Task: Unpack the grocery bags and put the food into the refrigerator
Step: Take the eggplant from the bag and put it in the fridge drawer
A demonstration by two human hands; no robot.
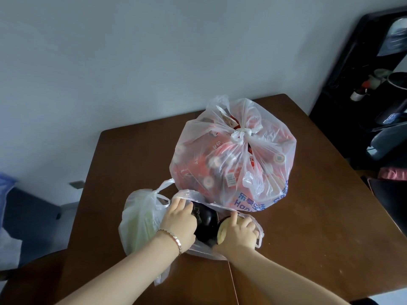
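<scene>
Near the table's [308, 216] front edge lies the open clear bag [204, 253], with a dark glossy thing [206, 223] and a pale yellow round thing [222, 233] inside. The left hand [179, 221] grips its rim; the right hand [239, 233] curls round the yellow thing. Behind, a knotted bag [233, 155] of red packs shows blue "Hap".

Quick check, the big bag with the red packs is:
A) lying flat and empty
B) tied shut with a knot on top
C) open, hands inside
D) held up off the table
B: the big bag stands on the table with its handles tied in a knot. The left hand holds the near bag by its rim, and the right hand grips a yellow item in it.
</scene>
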